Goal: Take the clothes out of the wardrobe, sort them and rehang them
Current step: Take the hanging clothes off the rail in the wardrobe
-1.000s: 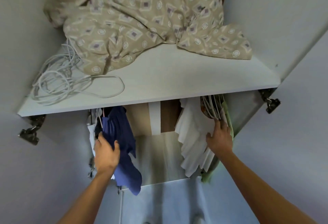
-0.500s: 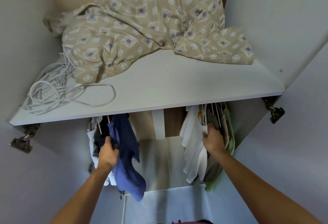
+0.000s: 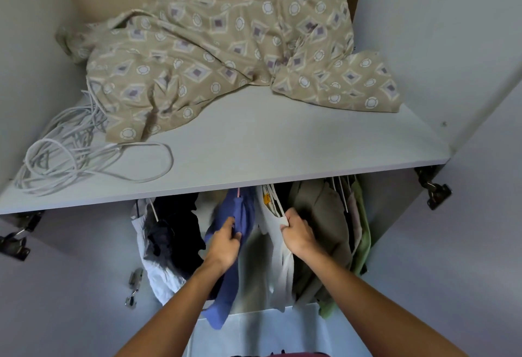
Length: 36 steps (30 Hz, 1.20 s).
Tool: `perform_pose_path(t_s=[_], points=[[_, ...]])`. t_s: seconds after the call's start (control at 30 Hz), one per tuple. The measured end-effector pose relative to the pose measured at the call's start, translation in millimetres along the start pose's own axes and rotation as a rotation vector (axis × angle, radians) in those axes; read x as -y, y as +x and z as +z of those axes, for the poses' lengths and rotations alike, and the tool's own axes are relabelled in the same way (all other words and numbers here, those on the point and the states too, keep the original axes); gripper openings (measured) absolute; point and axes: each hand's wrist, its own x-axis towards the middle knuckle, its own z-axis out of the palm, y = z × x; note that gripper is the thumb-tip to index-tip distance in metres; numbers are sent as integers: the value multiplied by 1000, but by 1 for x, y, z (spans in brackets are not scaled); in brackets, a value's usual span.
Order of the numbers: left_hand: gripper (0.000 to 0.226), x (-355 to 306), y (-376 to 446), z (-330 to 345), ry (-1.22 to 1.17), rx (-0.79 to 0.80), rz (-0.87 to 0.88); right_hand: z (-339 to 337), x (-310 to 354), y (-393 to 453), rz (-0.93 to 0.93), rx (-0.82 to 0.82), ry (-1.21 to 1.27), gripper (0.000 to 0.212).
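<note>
Clothes hang under the wardrobe shelf [image 3: 254, 175]. My left hand [image 3: 224, 243] grips a blue garment [image 3: 240, 215] hanging on a pink hanger in the middle. My right hand [image 3: 296, 232] pinches the shoulder of a white garment [image 3: 278, 260] just to its right. Dark clothes [image 3: 175, 229] and a white crumpled piece [image 3: 158, 274] hang at the left. Olive-grey clothes [image 3: 324, 223] and a light green one [image 3: 363, 240] hang at the right on thin white hangers. The rail itself is hidden behind the shelf.
On the shelf lie a beige patterned sheet [image 3: 226, 45] and a coil of white cable [image 3: 70, 153]. Both wardrobe doors stand open, with hinges [image 3: 435, 191] at either side. A white panel [image 3: 268, 328] lies below the clothes.
My left hand has slid the blue garment from the left group toward the middle. My right hand has drawn the white garment leftward, away from the olive and green clothes.
</note>
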Motion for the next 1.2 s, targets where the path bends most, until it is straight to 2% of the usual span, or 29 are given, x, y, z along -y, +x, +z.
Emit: perform_pose_path(t_s=[0.07, 0.17, 0.3, 0.43, 0.53, 0.63, 0.93, 1.2], points=[[3, -9, 4, 4, -223, -9, -66, -1, 2, 5, 37, -8, 48, 30], [18, -22, 11, 11, -443, -78, -131, 3, 5, 9, 23, -18, 131, 46], [28, -47, 1, 9, -420, -162, 30, 13, 13, 7, -106, -106, 292, 44], [32, -54, -14, 3, -368, -208, 209, 21, 19, -7, -168, -196, 329, 46], [30, -47, -27, -1, -359, -229, 255, 25, 22, -26, -195, -257, 332, 45], [24, -40, -45, -7, -362, -184, 278, 30, 19, -46, -214, -277, 342, 43], [37, 6, -102, -20, -338, -177, 181, 58, 0, -108, -198, -215, 342, 39], [38, 54, -200, -18, -335, -406, -25, 95, -26, -151, -351, 65, 336, 41]])
